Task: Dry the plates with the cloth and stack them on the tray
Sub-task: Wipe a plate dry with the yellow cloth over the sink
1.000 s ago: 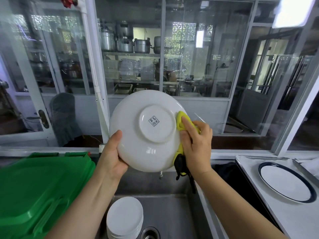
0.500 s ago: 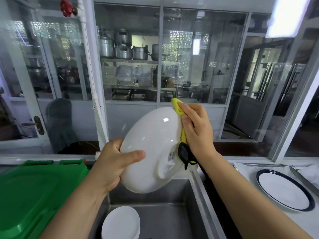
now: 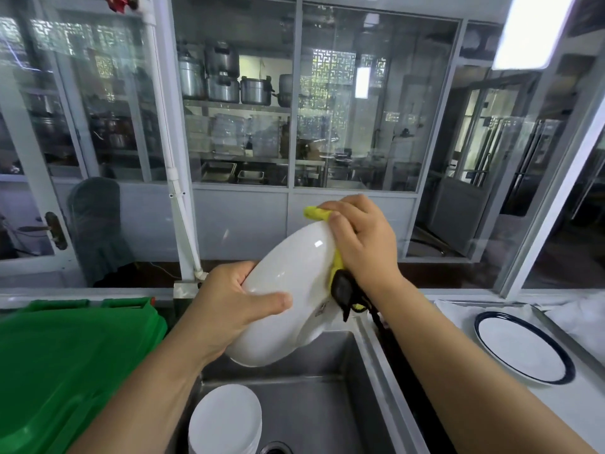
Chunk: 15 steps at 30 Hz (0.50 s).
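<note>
Above sink point(image 3: 314, 404), left hand point(image 3: 229, 309) gripping tilted plate point(image 3: 288, 290) (underside up), right hand point(image 3: 363, 244) pressing cloth point(image 3: 316, 213)

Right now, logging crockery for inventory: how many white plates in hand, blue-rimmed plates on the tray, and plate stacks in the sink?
White plate in hand: 1
Blue-rimmed plate on tray: 1
Plate stack in sink: 1
Total: 3

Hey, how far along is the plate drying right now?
Done: one blue-rimmed plate lies on the tray at right. In hand: the left hand holds a white plate over the sink while the right hand presses the yellow cloth to its rim. Left: a stack of white plates waits in the sink.
</note>
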{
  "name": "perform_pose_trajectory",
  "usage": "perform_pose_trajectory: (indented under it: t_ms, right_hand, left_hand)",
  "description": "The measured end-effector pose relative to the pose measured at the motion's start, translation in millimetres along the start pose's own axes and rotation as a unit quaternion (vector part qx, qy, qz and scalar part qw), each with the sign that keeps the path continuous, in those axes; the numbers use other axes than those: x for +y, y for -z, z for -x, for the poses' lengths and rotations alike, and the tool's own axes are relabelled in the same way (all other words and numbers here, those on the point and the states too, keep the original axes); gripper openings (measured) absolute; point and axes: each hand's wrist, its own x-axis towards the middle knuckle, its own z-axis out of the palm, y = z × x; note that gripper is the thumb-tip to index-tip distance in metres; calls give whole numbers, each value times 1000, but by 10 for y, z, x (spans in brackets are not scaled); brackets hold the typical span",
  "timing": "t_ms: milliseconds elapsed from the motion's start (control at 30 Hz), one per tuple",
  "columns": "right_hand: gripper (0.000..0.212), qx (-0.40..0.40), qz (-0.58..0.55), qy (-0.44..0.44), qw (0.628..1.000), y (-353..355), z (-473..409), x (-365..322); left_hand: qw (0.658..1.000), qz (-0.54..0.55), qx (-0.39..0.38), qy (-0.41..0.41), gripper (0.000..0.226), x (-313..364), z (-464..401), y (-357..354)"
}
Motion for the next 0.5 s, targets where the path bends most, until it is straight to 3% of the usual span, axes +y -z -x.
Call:
perform_pose_trajectory:
  t_ms: [167,333,500]
  right_hand:
    - [35,-1,-154,-230,961,-110,125,200]
    - [23,42,-173,-279,944,-371,471,251]
    - [42,10,-119,-263,957,-603,933,211]
  left_hand:
    - [997,80,-16,-1,47,-44,38,249]
    - [984,176,-8,6,43,-187,30,440]
    - [966,254,39,22,28,-449,-124,543]
